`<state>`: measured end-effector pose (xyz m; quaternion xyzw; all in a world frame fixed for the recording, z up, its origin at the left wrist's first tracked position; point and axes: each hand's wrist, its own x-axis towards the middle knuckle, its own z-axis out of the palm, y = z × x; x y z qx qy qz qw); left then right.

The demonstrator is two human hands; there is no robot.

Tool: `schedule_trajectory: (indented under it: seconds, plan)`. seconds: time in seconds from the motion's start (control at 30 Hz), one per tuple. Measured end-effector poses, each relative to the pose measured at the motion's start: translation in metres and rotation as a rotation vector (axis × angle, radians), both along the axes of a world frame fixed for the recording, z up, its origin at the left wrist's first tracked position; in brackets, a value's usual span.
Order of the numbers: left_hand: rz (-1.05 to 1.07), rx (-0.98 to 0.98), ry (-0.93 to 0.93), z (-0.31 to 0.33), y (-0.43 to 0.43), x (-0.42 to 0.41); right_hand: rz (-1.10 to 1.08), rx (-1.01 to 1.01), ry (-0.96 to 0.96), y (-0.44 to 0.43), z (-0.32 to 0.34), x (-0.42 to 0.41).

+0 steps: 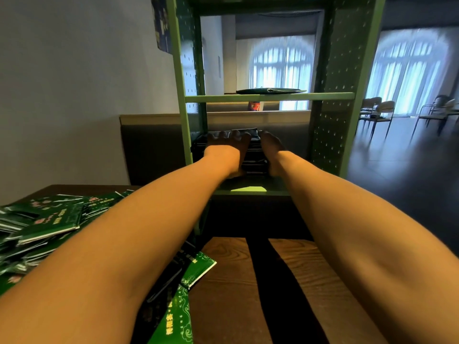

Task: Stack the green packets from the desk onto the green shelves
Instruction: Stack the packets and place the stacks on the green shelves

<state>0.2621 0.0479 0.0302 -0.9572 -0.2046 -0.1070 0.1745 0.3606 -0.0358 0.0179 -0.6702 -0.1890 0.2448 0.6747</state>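
Both my arms reach forward into the green shelf unit [270, 96]. My left hand [224, 151] and my right hand [272, 150] clasp a dark stack of green packets [253, 158] from either side, resting on the lower shelf board [248, 189]. Fingers of the left hand curl over the stack's top. One flat packet [270, 90] lies on the shelf above. A heap of green packets [42, 219] covers the desk at the left, and a few more packets [188, 276] lie under my left forearm.
The wooden desk [228, 281] fills the foreground. A grey wall stands to the left, a dark low partition [151, 152] behind the shelves. To the right are chairs [380, 112] on a dark floor and curtained windows.
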Motion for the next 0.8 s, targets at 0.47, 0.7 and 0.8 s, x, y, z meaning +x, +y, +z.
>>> schedule_trajectory:
  seconds: [0.47, 0.7, 0.8]
  plan:
    - [0.034, -0.240, 0.018, 0.009, -0.013, -0.015, -0.103, 0.075, -0.066, 0.007, -0.003, 0.004]
    - [-0.070, -0.037, -0.122, 0.010, -0.037, -0.041, -0.284, -0.051, -0.113, -0.024, 0.010, -0.015]
    - [-0.158, 0.104, -0.191, 0.006, -0.046, -0.056, -0.352, -0.041, -0.214, -0.044, 0.003, -0.039]
